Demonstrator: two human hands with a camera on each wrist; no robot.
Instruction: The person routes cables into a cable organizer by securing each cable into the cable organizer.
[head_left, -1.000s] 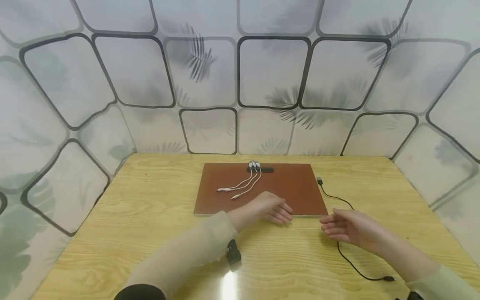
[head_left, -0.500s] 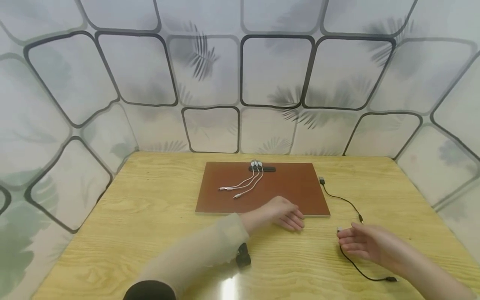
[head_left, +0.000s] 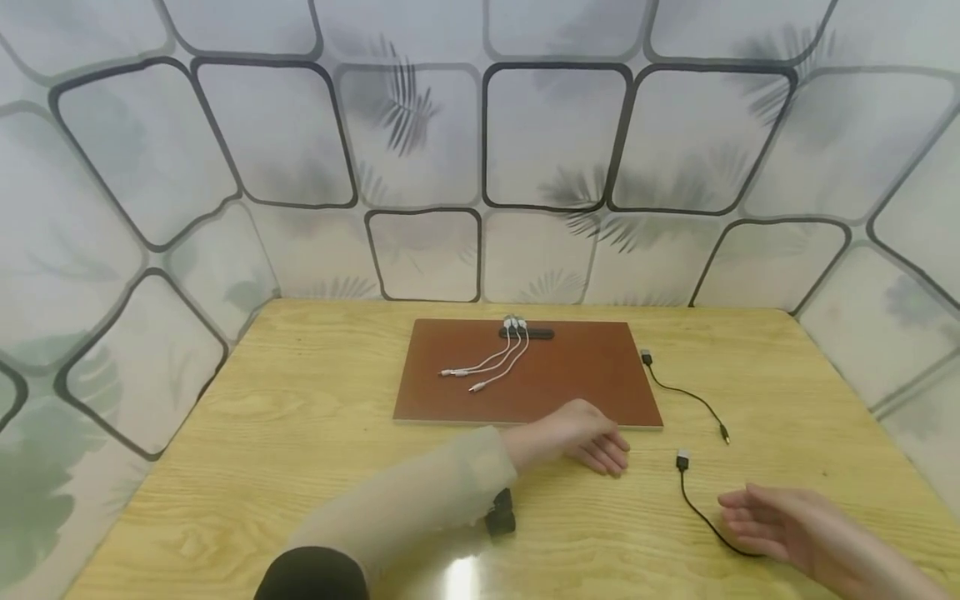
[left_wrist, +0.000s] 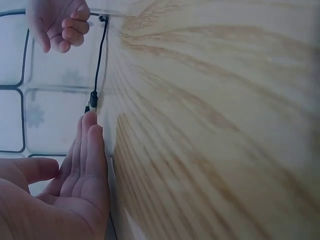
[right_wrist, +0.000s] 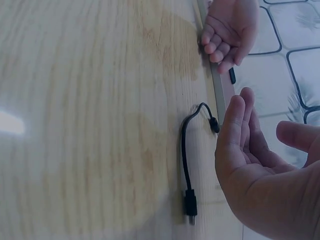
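My left hand (head_left: 585, 437) lies with relaxed fingers by the front right edge of a brown board (head_left: 442, 408), holding nothing. To the right, my right hand (head_left: 791, 533) is also loose-fingered, thumb apart, over one end of a black USB cable (head_left: 696, 510). That cable's USB plug (head_left: 682, 460) points away from me; in the head view the hand hides its other end. The right wrist view shows a small metal-tipped connector (right_wrist: 190, 204) on a black cable. Farther back lies a second black USB cable (head_left: 686, 392), ending in a slim round plug (head_left: 724, 434).
On the board, three short white cables (head_left: 498, 358) run from a black strip (head_left: 540, 333) near its back edge. The wooden table (head_left: 300, 400) is bounded by a patterned fabric wall (head_left: 555, 133). A black device (head_left: 500, 515) sits at my left wrist.
My right hand has moved right and toward me, uncovering the nearer cable's USB plug and the farther cable's round plug. The left hand has shifted slightly right. The cables stay put.
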